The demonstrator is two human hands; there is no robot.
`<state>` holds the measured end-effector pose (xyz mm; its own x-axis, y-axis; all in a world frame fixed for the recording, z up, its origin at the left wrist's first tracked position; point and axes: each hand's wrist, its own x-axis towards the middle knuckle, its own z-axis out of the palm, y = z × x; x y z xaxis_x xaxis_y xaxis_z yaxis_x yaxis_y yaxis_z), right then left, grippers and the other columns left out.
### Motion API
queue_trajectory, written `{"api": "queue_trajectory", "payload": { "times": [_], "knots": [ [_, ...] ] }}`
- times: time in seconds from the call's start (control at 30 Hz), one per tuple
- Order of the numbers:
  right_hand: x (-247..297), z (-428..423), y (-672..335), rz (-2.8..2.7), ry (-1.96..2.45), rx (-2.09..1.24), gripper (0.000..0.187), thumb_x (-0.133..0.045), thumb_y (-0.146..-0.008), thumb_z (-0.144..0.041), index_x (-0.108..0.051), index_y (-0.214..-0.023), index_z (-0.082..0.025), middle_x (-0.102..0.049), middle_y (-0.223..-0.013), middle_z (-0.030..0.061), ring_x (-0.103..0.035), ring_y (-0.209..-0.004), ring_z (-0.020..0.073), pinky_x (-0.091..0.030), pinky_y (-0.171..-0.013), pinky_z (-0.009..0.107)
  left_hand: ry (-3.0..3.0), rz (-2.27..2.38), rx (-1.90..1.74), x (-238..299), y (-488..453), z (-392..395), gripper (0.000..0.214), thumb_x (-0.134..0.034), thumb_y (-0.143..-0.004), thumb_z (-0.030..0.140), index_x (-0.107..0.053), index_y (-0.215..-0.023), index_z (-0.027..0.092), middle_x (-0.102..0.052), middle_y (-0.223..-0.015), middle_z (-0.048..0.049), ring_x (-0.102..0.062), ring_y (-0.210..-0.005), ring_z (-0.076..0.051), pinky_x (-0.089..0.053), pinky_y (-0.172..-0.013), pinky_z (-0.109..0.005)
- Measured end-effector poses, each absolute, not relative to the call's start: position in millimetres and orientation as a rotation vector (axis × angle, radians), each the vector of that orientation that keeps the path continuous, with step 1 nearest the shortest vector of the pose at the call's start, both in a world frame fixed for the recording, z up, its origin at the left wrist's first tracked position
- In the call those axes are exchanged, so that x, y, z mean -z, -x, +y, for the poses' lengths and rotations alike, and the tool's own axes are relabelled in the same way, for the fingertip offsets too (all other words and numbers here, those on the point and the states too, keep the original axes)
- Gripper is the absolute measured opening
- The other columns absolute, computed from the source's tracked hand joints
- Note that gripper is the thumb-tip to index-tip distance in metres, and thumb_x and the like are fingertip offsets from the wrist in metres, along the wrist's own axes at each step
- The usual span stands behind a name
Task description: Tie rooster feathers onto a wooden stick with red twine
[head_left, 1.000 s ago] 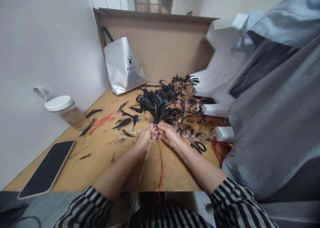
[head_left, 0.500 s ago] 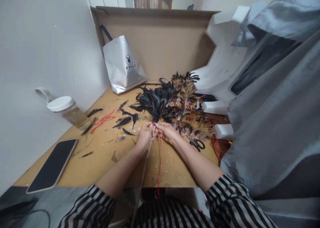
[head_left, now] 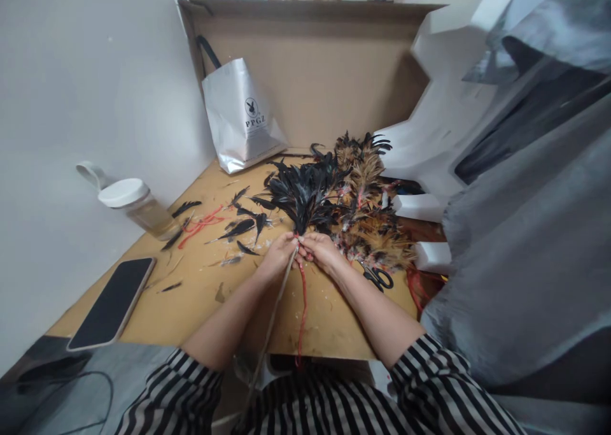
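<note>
My left hand [head_left: 281,255] and my right hand [head_left: 321,250] meet at the bound base of a bunch of black feathers [head_left: 301,196], fingers pinched closed around it. The feathers fan out away from me over the table. From between my hands a red cord [head_left: 303,307] hangs down past the table's front edge. A pale cord [head_left: 277,301] runs from my left fingers down toward my lap. The exact grip at the quill ends is partly hidden by my fingers.
Brown feather bunches [head_left: 377,234] and black scissors [head_left: 377,276] lie right of my hands. Leftward are loose black feathers [head_left: 241,228], red cord pieces [head_left: 203,225], a phone [head_left: 114,301] and a lidded bottle [head_left: 143,209]. A silver bag [head_left: 243,116] stands at the back.
The camera view has shifted slightly. Both hands stay at the base of the feather bunch, with small finger movements. The hanging cords have swung a little.
</note>
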<state>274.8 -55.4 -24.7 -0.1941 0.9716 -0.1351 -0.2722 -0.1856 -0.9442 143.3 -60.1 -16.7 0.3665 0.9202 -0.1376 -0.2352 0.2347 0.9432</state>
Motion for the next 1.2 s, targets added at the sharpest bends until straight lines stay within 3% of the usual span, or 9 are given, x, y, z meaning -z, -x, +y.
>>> {"api": "queue_trajectory", "payload": {
  "times": [0.17,0.3,0.43,0.6,0.8,1.2],
  "knots": [
    [24,-53,-274,-0.95,1.127,-1.528,0.037,-0.073,-0.055,-0.046,-0.053,-0.059,-0.015,-0.045,-0.043,-0.0062,-0.033,-0.036,0.0037,-0.022,-0.037,0.018,-1.079,0.961,-0.789,12,-129,-53,0.051,-0.067,-0.064,0.048,-0.05,-0.1,0.016,-0.063,-0.067,-0.0011,-0.063,-0.056,-0.015,-0.048,-0.047,-0.025],
    [22,-54,-274,-0.96,1.13,-1.501,0.038,-0.073,-0.054,-0.046,-0.049,-0.054,-0.016,-0.038,-0.04,-0.0084,-0.029,-0.035,0.0033,-0.022,-0.036,0.019,-1.246,1.023,-0.924,12,-120,-46,0.044,-0.066,-0.067,0.044,-0.056,-0.098,0.015,-0.064,-0.074,-0.0029,-0.06,-0.056,-0.013,-0.048,-0.048,-0.024],
    [21,-55,-275,-0.959,1.153,-1.497,0.038,-0.073,-0.053,-0.045,-0.048,-0.053,-0.016,-0.036,-0.04,-0.0091,-0.028,-0.034,0.003,-0.023,-0.036,0.019,-1.503,0.908,-0.953,12,-106,-43,0.032,-0.058,-0.075,0.036,-0.061,-0.099,0.015,-0.065,-0.092,-0.0083,-0.062,-0.072,-0.015,-0.052,-0.062,-0.029],
    [20,-54,-276,-0.974,1.16,-1.5,0.036,-0.071,-0.055,-0.044,-0.048,-0.053,-0.017,-0.036,-0.04,-0.0094,-0.028,-0.034,0.0031,-0.022,-0.036,0.019,-1.931,0.861,-0.94,9,-102,-40,0.024,-0.059,-0.075,0.024,-0.066,-0.097,0.017,-0.064,-0.084,-0.0058,-0.06,-0.074,-0.015,-0.05,-0.069,-0.029],
    [22,-53,-275,-1.067,1.22,-1.449,0.03,-0.066,-0.059,-0.042,-0.051,-0.053,-0.017,-0.038,-0.038,-0.0083,-0.029,-0.032,0.0042,-0.021,-0.035,0.02,-2.161,0.937,-1.062,4,-114,-41,0.013,-0.06,-0.075,0.025,-0.071,-0.082,0.022,-0.06,-0.071,-0.0042,-0.054,-0.069,-0.015,-0.045,-0.066,-0.029],
    [13,-57,-276,-1.242,1.389,-1.359,0.023,-0.06,-0.064,-0.033,-0.052,-0.051,-0.016,-0.041,-0.037,-0.0071,-0.029,-0.035,0.0039,-0.018,-0.037,0.02,-2.14,0.938,-1.08,5,-124,-58,0.009,-0.059,-0.076,0.026,-0.067,-0.077,0.022,-0.061,-0.081,-0.0068,-0.056,-0.081,-0.019,-0.044,-0.078,-0.033]
  ]
}}
